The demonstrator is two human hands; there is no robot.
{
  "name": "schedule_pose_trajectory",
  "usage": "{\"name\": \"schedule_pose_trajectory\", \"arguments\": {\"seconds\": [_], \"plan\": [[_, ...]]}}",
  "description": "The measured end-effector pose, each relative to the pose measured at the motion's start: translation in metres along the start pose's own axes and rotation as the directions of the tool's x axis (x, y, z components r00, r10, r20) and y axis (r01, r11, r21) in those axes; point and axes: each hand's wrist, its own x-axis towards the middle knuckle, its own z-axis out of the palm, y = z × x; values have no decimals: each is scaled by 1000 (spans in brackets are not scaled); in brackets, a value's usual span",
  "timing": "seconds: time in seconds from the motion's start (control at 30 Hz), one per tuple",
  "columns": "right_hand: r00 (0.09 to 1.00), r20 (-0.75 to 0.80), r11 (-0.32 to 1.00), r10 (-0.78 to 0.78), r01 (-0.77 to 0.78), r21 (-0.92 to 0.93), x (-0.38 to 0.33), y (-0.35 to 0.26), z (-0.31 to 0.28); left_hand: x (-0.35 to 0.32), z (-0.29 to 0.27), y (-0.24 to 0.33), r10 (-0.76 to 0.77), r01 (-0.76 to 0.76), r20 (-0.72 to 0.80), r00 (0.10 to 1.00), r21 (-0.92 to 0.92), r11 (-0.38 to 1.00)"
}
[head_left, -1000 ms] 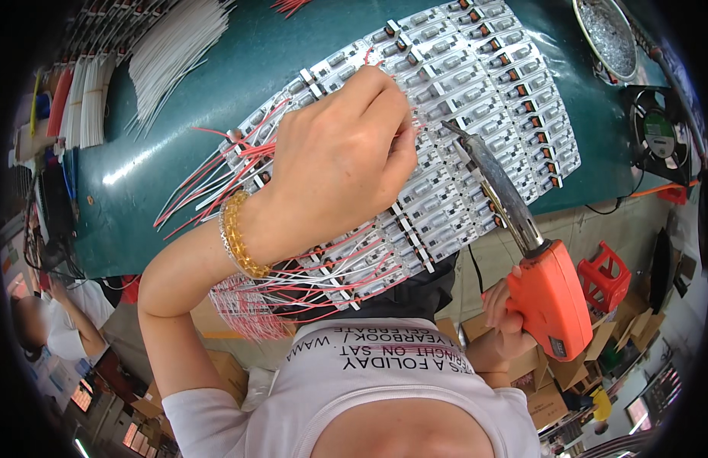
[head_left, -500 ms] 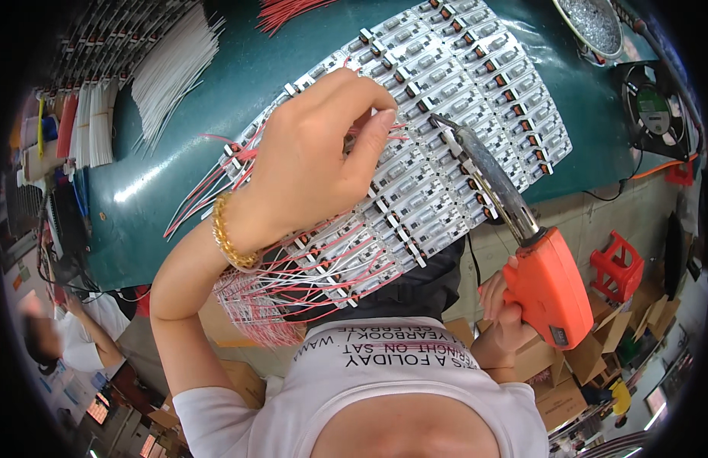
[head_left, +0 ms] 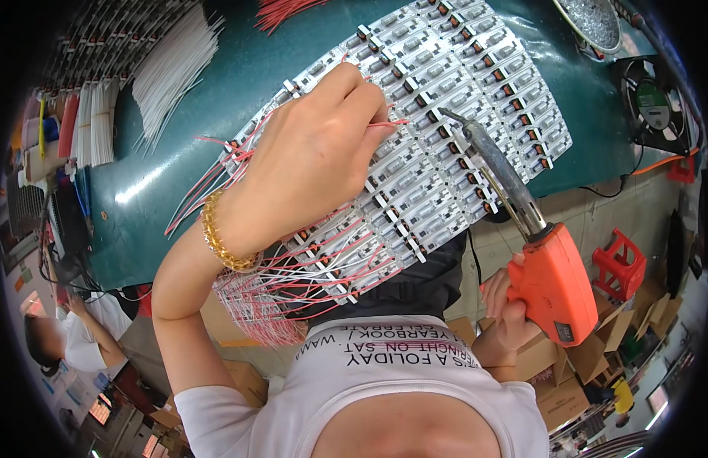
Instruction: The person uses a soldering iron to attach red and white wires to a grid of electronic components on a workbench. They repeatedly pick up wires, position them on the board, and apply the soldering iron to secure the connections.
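At the far left I see a bundle of white wires [head_left: 170, 72] lying on the green table [head_left: 239, 84], well apart from the hands. A second person in a white shirt [head_left: 67, 343] sits low at the left edge, away from the work.

Moving right, my view shows the left hand [head_left: 308, 160], with a gold bracelet [head_left: 220, 240] at its wrist, resting on top of a wide panel of small white circuit boards [head_left: 461, 84] that lies slanted across the table. The fingers are curled and pressed together, and their tips pinch a thin red wire [head_left: 388, 122] against the boards. Many red and white leads [head_left: 293, 282] fan out from the panel's near edge, below the wrist.

Just right of the pinched wire, the metal tip of an orange soldering gun [head_left: 556, 282] comes down onto the boards, near the fingertips but apart from them. The right hand [head_left: 506, 305] wraps the gun's handle low at the right, fingers closed around it, off the table's edge.

At the far right, a small black fan [head_left: 651, 103] stands on the table corner, and a red plastic stool [head_left: 621, 263] stands on the floor below.
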Motion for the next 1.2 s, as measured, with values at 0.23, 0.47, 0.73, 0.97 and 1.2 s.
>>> {"name": "schedule_pose_trajectory", "arguments": {"seconds": [0.23, 0.47, 0.73, 0.97, 1.2], "plan": [[999, -43, 997, 29, -26, 68, -15, 9, -8, -3, 2, 5, -77, 76, -2, 997, -126, 989], [996, 40, 995, 80, -82, 54, -42, 22, -38, -10, 26, 13, -92, 88, -192, 977, -33, 996], [985, 25, 962, 168, -158, -222, -50, 17, -36, -13, 33, 13, 7, 1, -281, 960, 26, 1000], [994, 106, 997, 10, -2, -76, -19, 7, -19, -12, 38, 10, 100, -73, -329, 939, 93, 993], [973, -113, 979, 201, -195, 62, -65, 37, -45, -14, 33, 13, 68, -37, -308, 949, 107, 994]]}}
